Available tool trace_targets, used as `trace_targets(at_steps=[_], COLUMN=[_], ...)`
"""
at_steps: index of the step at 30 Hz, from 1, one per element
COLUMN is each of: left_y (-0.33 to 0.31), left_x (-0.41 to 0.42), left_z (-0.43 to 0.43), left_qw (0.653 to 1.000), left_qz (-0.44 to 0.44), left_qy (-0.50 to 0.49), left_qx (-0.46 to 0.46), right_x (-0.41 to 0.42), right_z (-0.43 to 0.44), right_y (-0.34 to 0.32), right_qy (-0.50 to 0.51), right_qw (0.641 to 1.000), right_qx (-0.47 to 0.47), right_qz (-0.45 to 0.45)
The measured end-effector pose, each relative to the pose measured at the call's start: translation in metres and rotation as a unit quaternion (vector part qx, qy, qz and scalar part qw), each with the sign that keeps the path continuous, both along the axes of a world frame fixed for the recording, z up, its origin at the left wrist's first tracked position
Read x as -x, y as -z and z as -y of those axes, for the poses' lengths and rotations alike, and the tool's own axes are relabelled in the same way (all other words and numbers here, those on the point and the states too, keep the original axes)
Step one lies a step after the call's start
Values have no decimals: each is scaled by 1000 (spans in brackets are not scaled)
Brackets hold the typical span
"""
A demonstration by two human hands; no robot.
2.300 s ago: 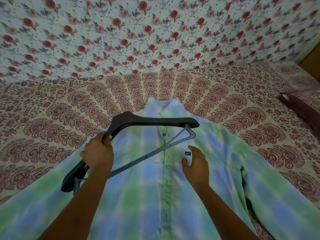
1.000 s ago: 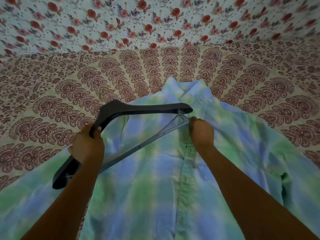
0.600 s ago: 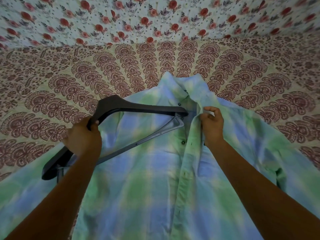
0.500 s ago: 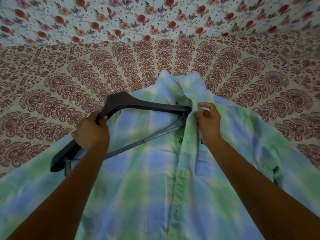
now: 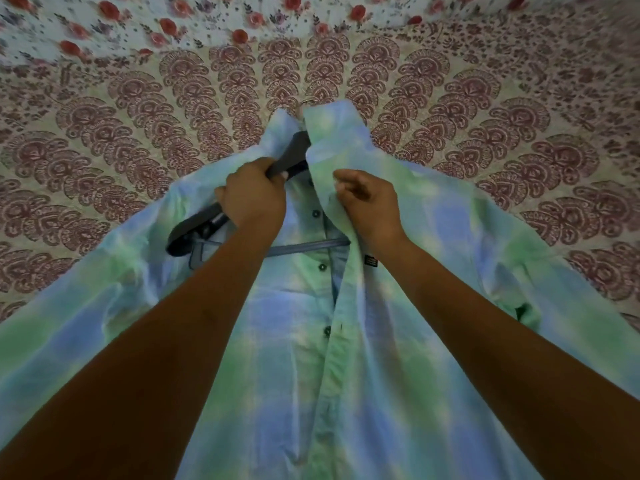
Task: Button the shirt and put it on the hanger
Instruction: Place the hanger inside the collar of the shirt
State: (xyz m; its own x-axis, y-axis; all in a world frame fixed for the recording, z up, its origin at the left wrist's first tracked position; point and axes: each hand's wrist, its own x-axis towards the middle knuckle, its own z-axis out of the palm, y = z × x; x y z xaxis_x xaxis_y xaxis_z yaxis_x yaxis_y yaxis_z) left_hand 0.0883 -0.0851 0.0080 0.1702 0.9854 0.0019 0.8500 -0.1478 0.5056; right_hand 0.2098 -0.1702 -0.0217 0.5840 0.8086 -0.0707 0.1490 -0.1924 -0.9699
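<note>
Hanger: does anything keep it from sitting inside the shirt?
Yes. One arm of the black coat hanger is under the green-and-blue shirt panel pinched by the right hand; the opposite front panel lies beneath its other end, blocking it.

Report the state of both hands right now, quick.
Left hand: closed around the dark hanger.
Right hand: fingers curled, gripping the front edge of the shirt and holding it lifted.

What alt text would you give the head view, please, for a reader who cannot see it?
A left hand holds a dark hanger partly inside a green-and-blue shirt while the right hand grips its open front, on a patterned bedsheet.
</note>
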Motion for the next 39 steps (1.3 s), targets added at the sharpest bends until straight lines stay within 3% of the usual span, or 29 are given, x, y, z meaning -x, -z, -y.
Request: trace_targets(at_steps=[3, 5, 8, 12, 15, 18, 22, 25, 29, 32, 35, 37, 39], left_y=[1, 2, 7, 14, 18, 14, 14, 40, 67, 64, 63, 58, 53], left_x=[-23, -29, -29, -32, -32, -23, 10, 30, 12, -25, -41, -34, -15], left_z=[-5, -14, -25, -29, -30, -24, 22, 60, 58, 42, 19, 2, -14], left_qw=[1000, 1000, 998, 993, 989, 971, 950, 969, 996, 997, 996, 996, 954], left_qz=[-19, -8, 45, 95, 116, 208, 221, 156, 42, -26, -62, 33, 258], left_qy=[18, 24, 47, 69, 93, 121, 153, 138, 74, 64, 56, 35, 1], left_qx=[-11, -11, -15, -8, -15, 3, -157, -134, -38, 39, 31, 75, 156], right_x=[-8, -20, -39, -49, -59, -68, -74, -78, -79, -81, -84, -85, -87], right_z=[4, 10, 14, 9, -1, -5, 0, -3, -2, -2, -2, -1, 0], right_y=[0, 0, 1, 6, -2, -4, -4, -7, -7, -10, -12, -12, -10], right_qy=[0, 42, 80, 62, 74, 61, 105, 125, 140, 148, 145, 143, 138], right_qw=[999, 988, 932, 863, 886, 899, 911, 920, 927, 931, 929, 931, 933], right_qx=[4, -7, 62, 141, 151, 170, 161, 150, 140, 132, 138, 130, 124], right_qz=[45, 150, 348, 481, 433, 400, 364, 340, 319, 308, 310, 310, 308])
